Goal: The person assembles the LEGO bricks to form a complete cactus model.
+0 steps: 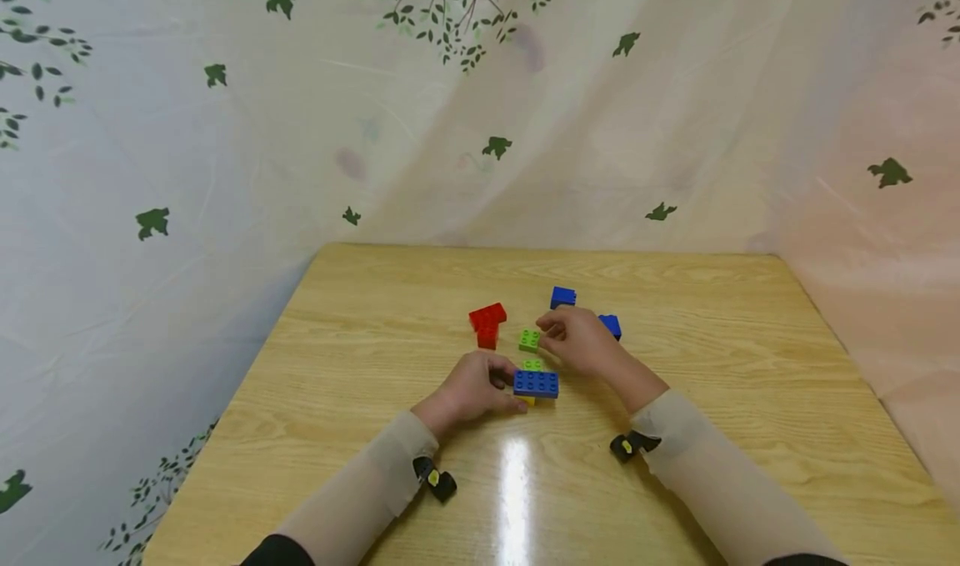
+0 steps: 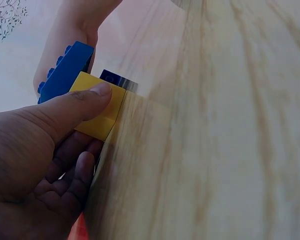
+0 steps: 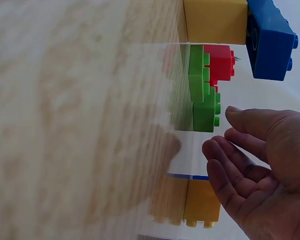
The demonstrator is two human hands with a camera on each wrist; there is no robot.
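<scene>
My left hand (image 1: 471, 387) pinches a yellow brick (image 2: 97, 125), thumb across its near face. A blue eight-stud brick (image 1: 536, 384) sits on top of that yellow brick, jutting out to the right. My right hand (image 1: 581, 341) has its fingers loosely bent, and nothing shows between thumb and fingers (image 3: 230, 167). Its fingertips are beside a lime green four-stud brick (image 1: 528, 340). Another green brick (image 1: 532, 365) lies just behind the blue one, partly hidden by it.
Red bricks (image 1: 487, 324) lie together behind my left hand. Beyond my right hand are a blue brick (image 1: 563, 297) and another blue brick (image 1: 611, 326), partly covered. A yellow brick (image 3: 202, 202) appears below my right fingers in the right wrist view. Patterned cloth (image 1: 495, 191) hangs behind the wooden table (image 1: 360, 291).
</scene>
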